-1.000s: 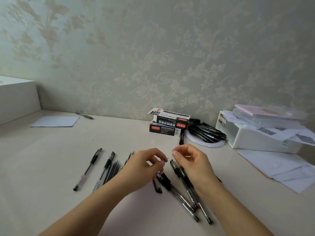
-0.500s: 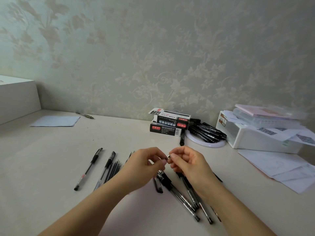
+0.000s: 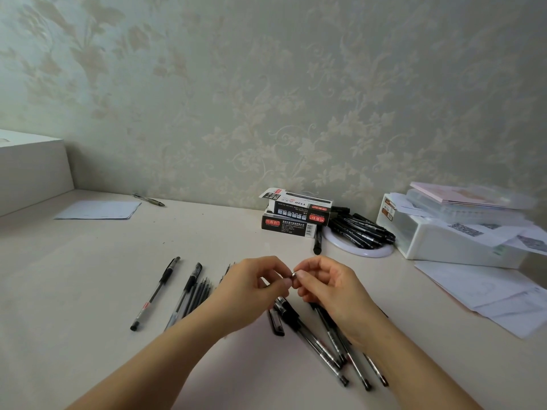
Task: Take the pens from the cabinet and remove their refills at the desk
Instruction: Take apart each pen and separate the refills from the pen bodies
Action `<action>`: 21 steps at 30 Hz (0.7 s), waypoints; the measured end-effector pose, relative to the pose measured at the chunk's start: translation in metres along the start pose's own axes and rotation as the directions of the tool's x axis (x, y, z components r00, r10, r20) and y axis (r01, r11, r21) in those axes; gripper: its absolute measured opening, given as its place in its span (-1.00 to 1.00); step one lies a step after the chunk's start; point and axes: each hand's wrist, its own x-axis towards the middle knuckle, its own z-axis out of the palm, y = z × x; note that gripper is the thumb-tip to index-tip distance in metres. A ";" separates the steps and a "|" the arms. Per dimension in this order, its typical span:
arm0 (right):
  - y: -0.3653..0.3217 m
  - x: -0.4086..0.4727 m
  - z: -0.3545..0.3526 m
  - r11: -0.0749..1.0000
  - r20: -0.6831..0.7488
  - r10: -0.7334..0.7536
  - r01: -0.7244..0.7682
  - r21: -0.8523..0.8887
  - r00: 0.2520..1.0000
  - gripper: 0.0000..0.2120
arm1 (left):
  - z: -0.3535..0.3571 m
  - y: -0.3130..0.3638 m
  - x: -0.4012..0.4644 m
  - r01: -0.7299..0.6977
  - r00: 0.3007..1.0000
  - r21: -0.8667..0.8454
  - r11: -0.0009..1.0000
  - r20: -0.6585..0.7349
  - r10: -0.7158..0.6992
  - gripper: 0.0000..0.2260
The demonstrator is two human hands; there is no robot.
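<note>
- A pale desk (image 3: pixel 88 261) stands against a wall (image 3: pixel 266 84) papered in a leaf pattern; a white cabinet block (image 3: pixel 29 170) sits at the far left.
- Both hands meet above the desk: the left hand (image 3: pixel 251 294) and right hand (image 3: pixel 328 288) each have curled fingers pinching a small silvery pen part (image 3: pixel 294 274) between them; what the part is I cannot tell.
- Assembled black pens (image 3: pixel 313 338) lie under the hands; two more pens (image 3: pixel 174 291) and bare refills (image 3: pixel 201 294) lie to the left.
- Two stacked pen boxes (image 3: pixel 296 214) sit near the wall, the upper one with its flap open.
- A white ring (image 3: pixel 364 251) carries a heap of black markers (image 3: pixel 361 229).
- A white bin (image 3: pixel 444 244) bears papers and a clear case.
</note>
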 end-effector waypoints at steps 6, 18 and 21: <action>0.000 -0.001 -0.001 1.000 0.017 -0.003 0.004 -0.021 1.000 -0.94 | -0.001 0.001 0.000 -0.037 0.998 0.078 0.996 -0.038 0.040 -0.92; 0.002 -0.001 -0.009 0.956 0.079 -0.113 0.130 -0.262 0.990 -0.93 | -0.007 0.003 0.000 -0.238 0.971 0.331 0.913 0.054 0.234 -0.92; 0.004 0.000 -0.009 0.945 0.089 -0.134 0.154 -0.288 0.987 -0.93 | -0.009 0.003 0.000 -0.261 0.964 0.333 0.906 0.045 0.261 -0.92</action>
